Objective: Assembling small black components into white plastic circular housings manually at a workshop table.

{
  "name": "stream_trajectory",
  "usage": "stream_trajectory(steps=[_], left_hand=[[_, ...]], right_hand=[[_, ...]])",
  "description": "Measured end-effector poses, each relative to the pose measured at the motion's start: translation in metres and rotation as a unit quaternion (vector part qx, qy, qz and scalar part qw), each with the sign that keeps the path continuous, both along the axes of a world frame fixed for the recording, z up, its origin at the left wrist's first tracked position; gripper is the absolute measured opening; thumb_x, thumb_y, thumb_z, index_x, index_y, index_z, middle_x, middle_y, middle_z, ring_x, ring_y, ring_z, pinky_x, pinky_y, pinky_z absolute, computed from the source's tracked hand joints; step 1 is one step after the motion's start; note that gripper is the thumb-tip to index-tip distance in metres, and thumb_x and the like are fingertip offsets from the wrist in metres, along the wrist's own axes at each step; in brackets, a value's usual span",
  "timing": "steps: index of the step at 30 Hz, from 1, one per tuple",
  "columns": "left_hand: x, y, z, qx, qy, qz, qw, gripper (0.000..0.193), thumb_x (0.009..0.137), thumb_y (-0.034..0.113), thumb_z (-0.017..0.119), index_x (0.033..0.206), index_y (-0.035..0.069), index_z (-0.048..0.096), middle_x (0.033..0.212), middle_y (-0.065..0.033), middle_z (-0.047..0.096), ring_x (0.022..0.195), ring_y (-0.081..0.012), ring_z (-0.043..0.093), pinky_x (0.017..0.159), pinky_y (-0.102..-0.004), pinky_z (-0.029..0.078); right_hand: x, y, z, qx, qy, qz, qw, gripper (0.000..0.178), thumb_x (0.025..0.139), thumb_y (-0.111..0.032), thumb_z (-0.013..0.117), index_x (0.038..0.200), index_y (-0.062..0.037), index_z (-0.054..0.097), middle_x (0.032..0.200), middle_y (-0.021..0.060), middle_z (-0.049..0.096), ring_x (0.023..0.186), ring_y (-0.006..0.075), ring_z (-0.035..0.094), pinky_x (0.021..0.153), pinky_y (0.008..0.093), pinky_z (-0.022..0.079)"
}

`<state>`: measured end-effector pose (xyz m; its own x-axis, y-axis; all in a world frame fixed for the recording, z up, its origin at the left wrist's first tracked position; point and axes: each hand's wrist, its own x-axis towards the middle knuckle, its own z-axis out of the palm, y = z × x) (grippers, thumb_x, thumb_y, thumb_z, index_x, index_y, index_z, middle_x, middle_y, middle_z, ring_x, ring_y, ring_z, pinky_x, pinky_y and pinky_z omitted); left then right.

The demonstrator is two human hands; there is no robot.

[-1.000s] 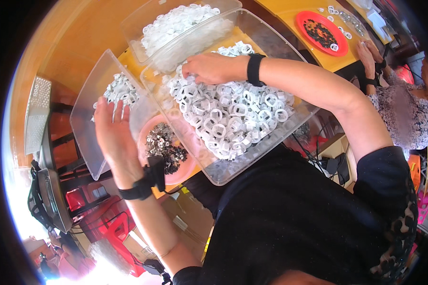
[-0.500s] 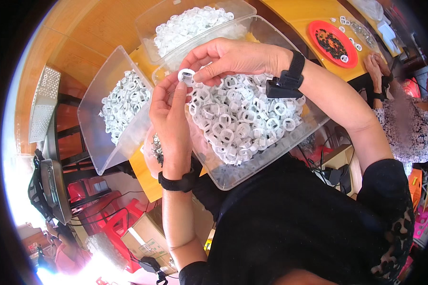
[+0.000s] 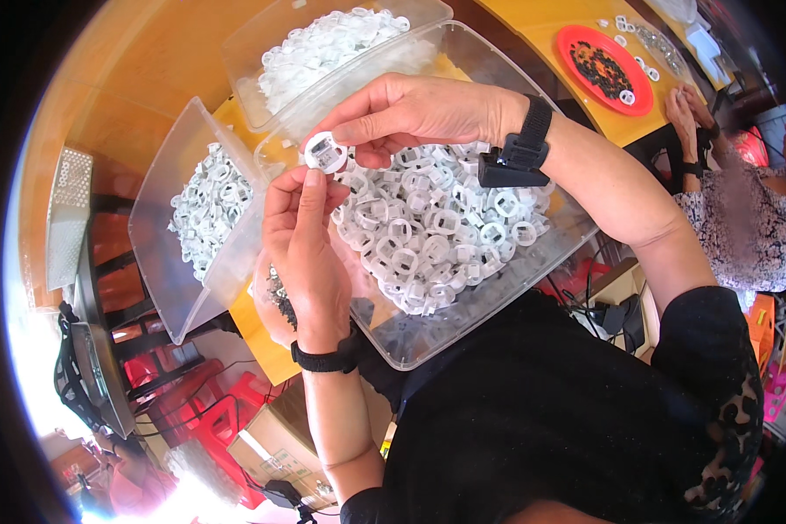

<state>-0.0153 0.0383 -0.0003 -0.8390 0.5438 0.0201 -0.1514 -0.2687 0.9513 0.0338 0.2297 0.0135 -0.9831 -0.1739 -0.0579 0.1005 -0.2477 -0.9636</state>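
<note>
Between my two hands is a small round white plastic piece (image 3: 326,154), with a dark slot and greyish metal showing in its face. My left hand (image 3: 304,240) pinches its lower edge between thumb and fingers. From the right, my right hand (image 3: 406,112) grips its upper edge with thumb and forefinger. Both hands are above the left part of a large clear plastic bin (image 3: 480,327), which holds a heap of similar white ring-shaped pieces (image 3: 437,227). Fingers partly cover the held piece.
Clear bins of small white parts stand at left (image 3: 153,218) and back (image 3: 244,96). Small metal parts (image 3: 279,297) lie beside my left wrist. A red plate (image 3: 644,80) of dark bits stands at far right, near another person's hands (image 3: 686,118). A cardboard box (image 3: 279,441) is below left.
The white piece has tilted, so its flat face with the slot now shows more fully. Both hands have shifted slightly left in the picture, still gripping it.
</note>
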Motion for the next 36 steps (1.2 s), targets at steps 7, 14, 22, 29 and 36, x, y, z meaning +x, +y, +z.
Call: stream_trajectory(steps=[7, 14, 22, 29, 36], left_hand=[[0.003, -0.0001, 0.0022, -0.016, 0.016, -0.031, 0.999, 0.013, 0.093, 0.013, 0.059, 0.1, 0.002, 0.057, 0.088, -0.0044, 0.061, 0.079, -0.0111, 0.056, 0.078, -0.0249, 0.045], [0.0039, -0.001, 0.0031, -0.03, 0.026, -0.04, 0.998, 0.012, 0.092, 0.012, 0.06, 0.098, 0.002, 0.057, 0.084, -0.0044, 0.06, 0.076, -0.0116, 0.054, 0.077, -0.0245, 0.041], [0.0052, -0.0002, 0.0034, -0.042, 0.039, -0.049, 0.997, 0.01, 0.092, 0.01, 0.059, 0.097, 0.001, 0.056, 0.085, -0.0048, 0.06, 0.076, -0.0107, 0.054, 0.075, -0.0229, 0.041], [0.0033, -0.0013, 0.0029, -0.052, 0.048, -0.058, 0.996, 0.011, 0.091, 0.009, 0.06, 0.097, 0.0, 0.057, 0.087, -0.0054, 0.061, 0.076, -0.0105, 0.055, 0.076, -0.0222, 0.041], [0.0077, 0.0038, 0.0072, -0.046, 0.011, -0.048, 0.998, 0.018, 0.094, 0.014, 0.059, 0.103, 0.0, 0.055, 0.088, -0.0066, 0.063, 0.074, -0.0104, 0.055, 0.073, -0.0242, 0.043]], right_hand=[[0.0003, 0.0037, -0.0034, 0.015, 0.022, 0.0, 1.0, 0.03, 0.095, -0.028, 0.058, 0.105, -0.0019, 0.066, 0.084, -0.0004, 0.06, 0.065, 0.0057, 0.052, 0.063, 0.0189, 0.045], [0.0013, -0.0004, -0.0004, 0.037, 0.038, -0.004, 0.999, 0.027, 0.094, -0.027, 0.059, 0.102, -0.0029, 0.067, 0.08, -0.0022, 0.057, 0.062, 0.0039, 0.048, 0.059, 0.018, 0.043], [0.0048, -0.0044, 0.0031, 0.035, 0.03, -0.025, 0.999, 0.024, 0.095, -0.025, 0.056, 0.097, -0.0039, 0.068, 0.071, -0.0064, 0.05, 0.056, 0.0027, 0.036, 0.055, 0.0184, 0.034], [0.0002, 0.0009, -0.0035, 0.045, 0.027, -0.007, 0.999, 0.034, 0.095, -0.028, 0.055, 0.114, -0.0023, 0.066, 0.083, -0.0059, 0.061, 0.065, 0.0007, 0.043, 0.059, 0.0157, 0.037], [0.0038, -0.0021, 0.0006, 0.051, 0.042, -0.006, 0.998, 0.028, 0.095, -0.024, 0.053, 0.108, -0.0027, 0.067, 0.073, -0.0068, 0.052, 0.06, 0.0026, 0.038, 0.056, 0.0173, 0.035]])
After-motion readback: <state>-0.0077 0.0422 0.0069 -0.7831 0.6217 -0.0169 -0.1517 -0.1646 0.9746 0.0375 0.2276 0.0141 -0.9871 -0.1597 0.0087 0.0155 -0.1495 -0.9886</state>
